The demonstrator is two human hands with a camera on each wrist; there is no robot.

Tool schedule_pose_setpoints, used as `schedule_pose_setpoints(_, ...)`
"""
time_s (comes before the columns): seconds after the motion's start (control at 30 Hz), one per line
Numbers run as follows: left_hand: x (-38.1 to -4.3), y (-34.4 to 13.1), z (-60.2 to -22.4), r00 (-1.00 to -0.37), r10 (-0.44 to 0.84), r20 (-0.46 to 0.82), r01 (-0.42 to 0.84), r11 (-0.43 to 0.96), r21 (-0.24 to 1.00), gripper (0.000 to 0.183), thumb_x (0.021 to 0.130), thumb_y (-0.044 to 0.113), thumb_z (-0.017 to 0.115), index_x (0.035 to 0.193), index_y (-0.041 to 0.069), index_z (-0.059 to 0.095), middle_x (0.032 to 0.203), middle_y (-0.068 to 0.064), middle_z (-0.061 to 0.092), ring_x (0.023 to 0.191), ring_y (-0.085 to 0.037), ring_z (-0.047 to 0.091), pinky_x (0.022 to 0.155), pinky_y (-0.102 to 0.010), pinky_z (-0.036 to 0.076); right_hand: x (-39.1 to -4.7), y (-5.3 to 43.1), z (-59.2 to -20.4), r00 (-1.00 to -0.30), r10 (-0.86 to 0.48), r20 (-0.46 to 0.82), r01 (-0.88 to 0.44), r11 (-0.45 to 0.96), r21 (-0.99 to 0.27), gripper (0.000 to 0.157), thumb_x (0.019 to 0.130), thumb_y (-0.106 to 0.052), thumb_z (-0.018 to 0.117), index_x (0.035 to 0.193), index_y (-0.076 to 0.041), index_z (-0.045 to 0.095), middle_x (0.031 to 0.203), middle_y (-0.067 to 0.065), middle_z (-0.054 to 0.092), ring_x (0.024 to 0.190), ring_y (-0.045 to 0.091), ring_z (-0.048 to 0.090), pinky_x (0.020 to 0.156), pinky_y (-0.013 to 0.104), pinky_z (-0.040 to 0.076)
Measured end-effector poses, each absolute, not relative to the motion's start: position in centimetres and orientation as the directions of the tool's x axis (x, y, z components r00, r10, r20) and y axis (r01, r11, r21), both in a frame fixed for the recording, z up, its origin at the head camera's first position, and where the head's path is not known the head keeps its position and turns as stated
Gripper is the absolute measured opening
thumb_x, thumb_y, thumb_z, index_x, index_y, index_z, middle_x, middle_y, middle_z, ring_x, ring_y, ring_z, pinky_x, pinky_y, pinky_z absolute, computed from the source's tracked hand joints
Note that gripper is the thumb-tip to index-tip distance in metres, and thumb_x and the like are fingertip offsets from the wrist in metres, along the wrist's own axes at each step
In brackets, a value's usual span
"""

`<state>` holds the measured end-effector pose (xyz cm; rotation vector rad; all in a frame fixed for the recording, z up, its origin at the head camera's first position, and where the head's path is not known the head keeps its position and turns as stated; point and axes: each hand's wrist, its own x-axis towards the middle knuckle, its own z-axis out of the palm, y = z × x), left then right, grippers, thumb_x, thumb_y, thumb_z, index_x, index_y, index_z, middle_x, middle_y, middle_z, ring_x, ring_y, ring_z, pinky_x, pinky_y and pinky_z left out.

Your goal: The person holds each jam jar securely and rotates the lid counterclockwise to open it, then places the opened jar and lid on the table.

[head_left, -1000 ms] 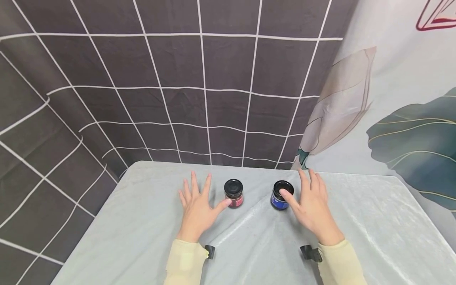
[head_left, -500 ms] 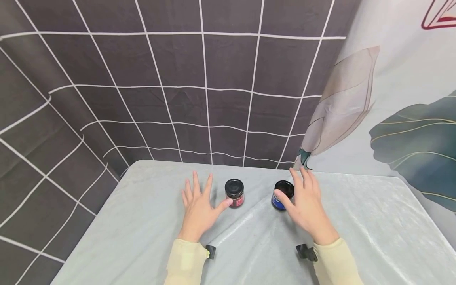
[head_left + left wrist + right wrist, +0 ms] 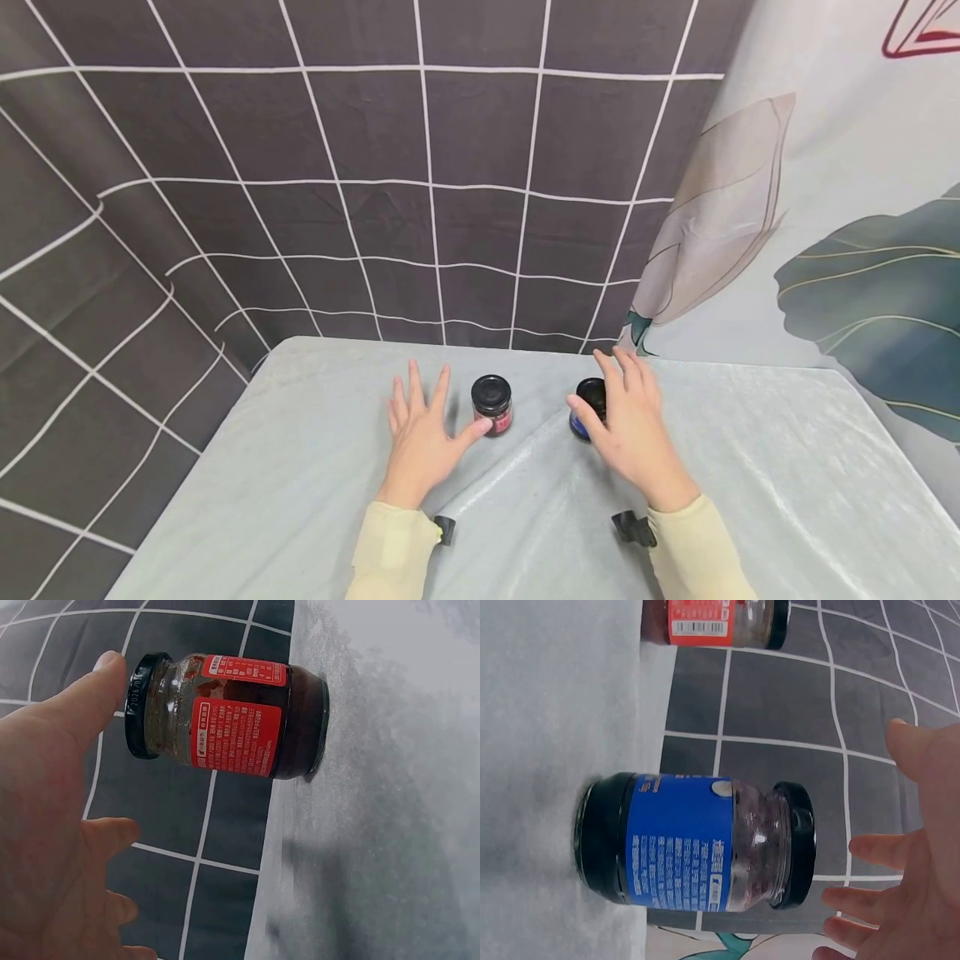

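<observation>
Two glass jars with black lids stand upright on a cloth-covered table. The jar with the red label (image 3: 492, 407) is beside my left hand (image 3: 422, 446), whose fingers are spread and whose thumb overlaps the jar's edge in the head view. In the left wrist view this red-labelled jar (image 3: 240, 716) holds dark contents, and the thumb is near its lid without gripping. My right hand (image 3: 633, 429) hovers by the blue-labelled jar (image 3: 582, 421), fingers extended, partly hiding it. The right wrist view shows a gap between the fingers and the blue-labelled jar (image 3: 679, 844).
Pale grey velvety cloth covers the table (image 3: 300, 500). Behind it hangs a dark curtain with a white grid (image 3: 480, 225), and at the right a white curtain with leaf prints (image 3: 720, 275). Black wrist mounts (image 3: 633, 529) sit at both sleeves.
My right hand has moved left, over and closer to the blue-labelled jar, covering more of it. The left hand has stayed nearly still, and both jars stand where they were.
</observation>
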<state>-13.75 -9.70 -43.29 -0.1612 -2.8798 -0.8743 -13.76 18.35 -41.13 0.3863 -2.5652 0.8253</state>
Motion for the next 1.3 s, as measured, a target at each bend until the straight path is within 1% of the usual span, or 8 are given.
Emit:
schedule_pose_setpoints(0.3,-13.9,-9.5,-43.3,-0.985,0.07,0.157,0.146,0.819,0.555,0.099,0.084,0.073,0.062,0.161,0.02,0.026,0.166,-0.022,-0.006,0.15,-0.047,-0.009,0.116,-0.067,0.002,-13.8,17.5,-40.9,-0.872,-0.139,0.47,-0.385,0.787,-0.481,0.066,0.096,-0.033,0.065,0.146,0.004,0.042,0.149,0.033,0.035,0.14,0.051,0.024,0.11,0.067,0.016)
schedule_pose_setpoints(0.53,-14.0,-9.3,-43.4,-0.982,0.067,0.175,0.153,0.823,0.546,0.099,0.084,0.071,0.063,0.16,0.018,0.029,0.166,-0.025,0.0,0.15,-0.05,-0.003,0.115,-0.069,0.006,-13.8,16.7,-41.1,-0.868,-0.156,0.472,-0.396,0.791,-0.467,0.067,0.095,-0.033,0.066,0.145,0.005,0.042,0.148,0.033,0.037,0.14,0.05,0.025,0.112,0.065,0.017)
schedule_pose_setpoints(0.8,-13.8,-9.1,-43.3,-0.986,0.066,0.155,0.145,0.795,0.589,0.101,0.084,0.073,0.061,0.161,0.02,0.024,0.166,-0.022,0.0,0.149,-0.051,-0.002,0.116,-0.067,0.004,-13.8,15.5,-41.0,-0.874,-0.16,0.46,-0.399,0.776,-0.489,0.068,0.096,-0.036,0.065,0.146,0.004,0.042,0.15,0.032,0.035,0.142,0.048,0.024,0.114,0.062,0.017)
schedule_pose_setpoints(1.03,-13.8,-9.0,-43.7,-0.981,0.069,0.18,0.163,0.794,0.586,0.101,0.085,0.073,0.061,0.161,0.019,0.023,0.165,-0.025,0.008,0.148,-0.054,0.005,0.115,-0.068,0.008,-13.9,14.8,-41.2,-0.86,-0.161,0.484,-0.414,0.775,-0.477,0.067,0.095,-0.036,0.066,0.144,0.004,0.044,0.149,0.033,0.037,0.141,0.049,0.026,0.113,0.063,0.019)
schedule_pose_setpoints(1.3,-13.7,-8.7,-43.7,-0.979,0.07,0.193,0.174,0.782,0.598,0.101,0.085,0.071,0.062,0.161,0.018,0.023,0.165,-0.026,0.009,0.148,-0.054,0.008,0.114,-0.069,0.011,-13.9,14.2,-41.1,-0.861,-0.166,0.481,-0.415,0.776,-0.475,0.068,0.095,-0.037,0.067,0.144,0.004,0.044,0.149,0.032,0.036,0.14,0.05,0.027,0.113,0.063,0.02)
